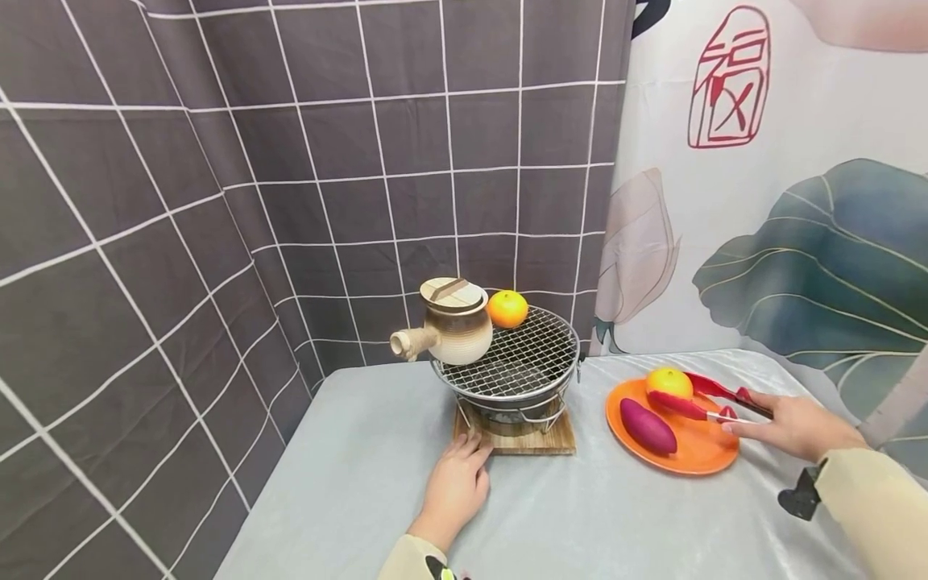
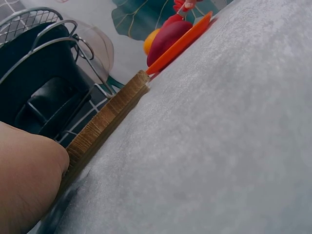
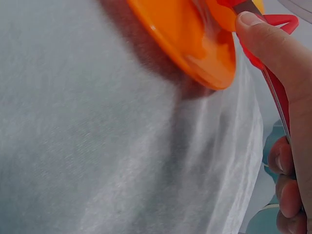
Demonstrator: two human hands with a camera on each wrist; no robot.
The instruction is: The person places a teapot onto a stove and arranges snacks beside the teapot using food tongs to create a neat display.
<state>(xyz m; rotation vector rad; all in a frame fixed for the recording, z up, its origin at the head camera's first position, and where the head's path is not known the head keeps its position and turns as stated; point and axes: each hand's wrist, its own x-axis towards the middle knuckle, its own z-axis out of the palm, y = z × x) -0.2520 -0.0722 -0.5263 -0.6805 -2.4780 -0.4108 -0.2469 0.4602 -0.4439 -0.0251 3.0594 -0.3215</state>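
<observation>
My right hand (image 1: 808, 425) holds red tongs (image 1: 681, 405) near the table's right side, thumb and fingers around the handles. The tongs' arms lie on either side of a tangerine (image 1: 669, 380) on an orange plate (image 1: 703, 457). Beside that fruit on the plate lies a purple sweet potato (image 1: 648, 427). The fingers of my left hand (image 1: 455, 483) rest at the front left corner of a wooden board (image 1: 540, 445). On this board stands a round grill with a wire mesh (image 1: 532, 354). In the left wrist view, the hand touches the board's edge (image 2: 105, 119).
A lidded clay pot (image 1: 461, 340) with a rope-wrapped side handle sits on the left of the mesh, its handle jutting out leftward. A second tangerine (image 1: 509, 309) lies at the mesh's back. A grey cloth (image 1: 348, 467) covers the table, with curtains behind and to the left.
</observation>
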